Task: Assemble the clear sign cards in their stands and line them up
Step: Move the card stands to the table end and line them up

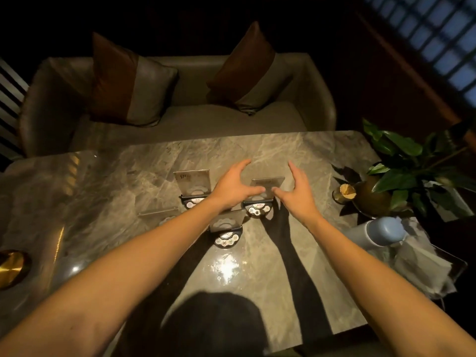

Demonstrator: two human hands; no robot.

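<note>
Several clear sign cards stand in dark round-fronted stands on the marble table (296,266). My left hand (233,185) and my right hand (297,193) flank the rightmost card (270,184), which sits upright in its stand (257,208). Both thumbs rest at the card's lower front, and the fingers arch wide apart above and behind it, off the card. Another card (192,181) stands in its stand (194,200) to the left. A third card (226,222) and its stand (226,238) are nearer to me. My left forearm partly hides a fourth card (158,212) at the left.
A potted plant (401,171), a small cup holding a paper cone (345,193), a blue-grey bottle (381,230) and a tray of folded napkins (422,266) crowd the table's right edge. A gold disc (10,266) lies far left. A sofa (180,119) with two cushions faces the far edge.
</note>
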